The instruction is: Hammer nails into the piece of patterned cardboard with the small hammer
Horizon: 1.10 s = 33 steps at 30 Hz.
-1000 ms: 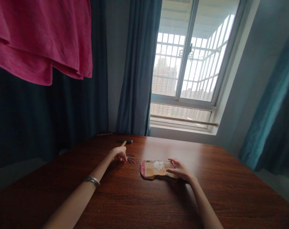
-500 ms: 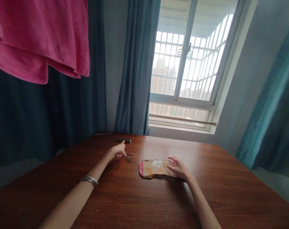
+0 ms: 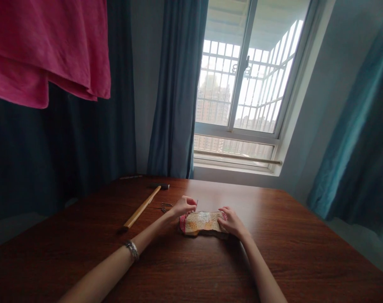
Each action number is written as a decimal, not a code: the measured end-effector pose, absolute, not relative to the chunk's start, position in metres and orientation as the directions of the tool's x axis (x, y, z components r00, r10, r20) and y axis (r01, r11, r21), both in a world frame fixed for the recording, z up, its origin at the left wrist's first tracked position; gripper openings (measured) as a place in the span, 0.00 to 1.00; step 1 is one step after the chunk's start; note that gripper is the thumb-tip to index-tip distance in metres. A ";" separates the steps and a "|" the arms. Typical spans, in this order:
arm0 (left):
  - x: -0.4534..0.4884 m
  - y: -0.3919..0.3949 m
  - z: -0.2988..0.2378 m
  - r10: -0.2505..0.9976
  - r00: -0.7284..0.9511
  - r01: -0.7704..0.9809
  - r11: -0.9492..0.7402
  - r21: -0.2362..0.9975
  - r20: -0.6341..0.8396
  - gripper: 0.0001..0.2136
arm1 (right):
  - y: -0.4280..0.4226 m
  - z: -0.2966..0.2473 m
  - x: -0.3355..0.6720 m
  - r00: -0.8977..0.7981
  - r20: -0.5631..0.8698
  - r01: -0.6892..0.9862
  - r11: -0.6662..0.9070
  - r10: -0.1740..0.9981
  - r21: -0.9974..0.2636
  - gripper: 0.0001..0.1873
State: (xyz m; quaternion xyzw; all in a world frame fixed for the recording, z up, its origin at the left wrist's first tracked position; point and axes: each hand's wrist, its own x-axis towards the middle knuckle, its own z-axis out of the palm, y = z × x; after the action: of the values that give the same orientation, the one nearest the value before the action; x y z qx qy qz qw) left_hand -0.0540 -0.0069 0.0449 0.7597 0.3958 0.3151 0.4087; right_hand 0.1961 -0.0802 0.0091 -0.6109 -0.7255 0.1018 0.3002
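A flat dotted piece with a pink edge (image 3: pixel 201 222) lies on the wooden table (image 3: pixel 191 269). My right hand (image 3: pixel 229 222) rests on its right end with fingers curled, pressing it down. My left hand (image 3: pixel 184 206) is above its left end, pinching a thin nail (image 3: pixel 196 203) that stands upright. Several more nails (image 3: pixel 164 206) lie loose just left of that hand. A hammer with a long wooden handle (image 3: pixel 142 208) lies beyond them, its dark head toward the window.
A pink cloth (image 3: pixel 46 46) hangs at the upper left. Blue curtains (image 3: pixel 172 97) frame a barred window (image 3: pixel 242 88) behind the table. The table's far edge runs just past the hammer head.
My left hand left the pile of nails and moved right to the dotted piece with a nail pinched in it. The hammer handle, covered before, now shows.
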 end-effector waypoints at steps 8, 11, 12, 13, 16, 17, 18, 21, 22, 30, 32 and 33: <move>-0.033 -0.010 0.022 0.879 0.447 0.372 -0.355 0.858 0.170 0.12 | -0.079 0.008 0.198 -0.078 0.289 0.834 0.221 0.954 -0.506 0.20; -0.034 -0.008 0.014 0.865 0.452 0.366 -0.404 0.838 0.220 0.12 | -0.080 0.009 0.198 -0.084 0.296 0.833 0.230 0.952 -0.503 0.20; -0.035 -0.007 0.012 0.861 0.453 0.363 -0.415 0.834 0.231 0.12 | -0.080 0.009 0.198 -0.089 0.298 0.831 0.236 0.950 -0.503 0.19; -0.035 -0.006 0.010 0.858 0.455 0.359 -0.423 0.832 0.239 0.13 | -0.081 0.010 0.199 -0.093 0.297 0.829 0.239 0.950 -0.505 0.19; -0.037 -0.004 0.006 0.848 0.469 0.357 -0.438 0.825 0.247 0.14 | -0.083 0.014 0.199 -0.106 0.280 0.822 0.242 0.954 -0.516 0.19; -0.037 -0.003 0.005 0.846 0.472 0.362 -0.442 0.821 0.248 0.14 | -0.083 0.015 0.198 -0.107 0.273 0.820 0.240 0.956 -0.519 0.19; -0.037 -0.003 0.004 0.846 0.473 0.369 -0.444 0.817 0.247 0.14 | -0.083 0.016 0.198 -0.110 0.267 0.818 0.240 0.957 -0.522 0.19; -0.037 -0.004 0.004 0.856 0.460 0.397 -0.436 0.808 0.236 0.14 | -0.083 0.016 0.198 -0.112 0.272 0.818 0.244 0.956 -0.521 0.19; -0.037 -0.004 0.005 0.860 0.456 0.404 -0.429 0.808 0.228 0.15 | -0.083 0.015 0.198 -0.114 0.276 0.818 0.248 0.954 -0.519 0.19; -0.037 -0.006 0.002 0.855 0.470 0.414 -0.433 0.801 0.219 0.14 | -0.081 0.013 0.198 -0.090 0.305 0.827 0.242 0.948 -0.507 0.21; -0.037 -0.006 0.002 0.849 0.476 0.400 -0.442 0.803 0.230 0.14 | -0.081 0.021 0.188 -0.050 0.384 0.825 0.255 0.922 -0.505 0.21; -0.037 -0.006 0.002 0.848 0.477 0.397 -0.443 0.804 0.232 0.14 | -0.081 0.026 0.178 -0.029 0.433 0.817 0.271 0.901 -0.509 0.21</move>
State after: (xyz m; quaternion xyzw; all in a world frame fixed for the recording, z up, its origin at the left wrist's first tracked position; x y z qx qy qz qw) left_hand -0.0374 -0.0062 0.0022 0.7853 0.3962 0.3236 0.3487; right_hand 0.1776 -0.0810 0.0256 -0.6010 -0.7147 0.0591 0.3530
